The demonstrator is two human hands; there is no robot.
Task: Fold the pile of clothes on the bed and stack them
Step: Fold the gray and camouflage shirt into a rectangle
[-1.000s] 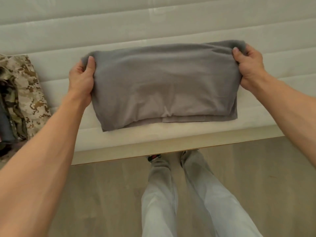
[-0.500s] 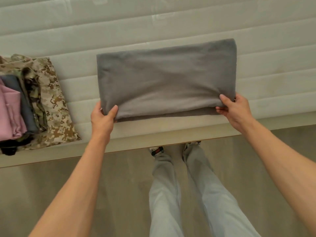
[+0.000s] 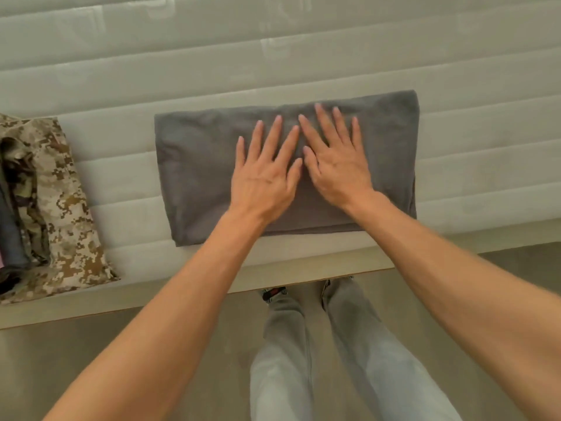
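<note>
A grey garment [image 3: 197,177] lies folded into a flat rectangle on the white quilted bed [image 3: 303,56], close to the bed's near edge. My left hand [image 3: 264,171] and my right hand [image 3: 334,159] both lie flat on its middle, side by side, fingers straight and spread, pressing the cloth down. At the left edge of the bed sits a stack of folded clothes [image 3: 57,208], with a desert camouflage piece underneath and darker pieces on top, partly cut off by the frame.
The bed's near edge [image 3: 182,296] runs across the view, with a wooden floor [image 3: 60,375] below it. My legs in light jeans [image 3: 318,360] stand against the bed. Bare mattress stretches behind and to the right of the grey garment.
Both hands folded the grey garment's far edge toward me, released its near corners, and now lie flat on its middle. The view shifted slightly, hiding more of the stack.
</note>
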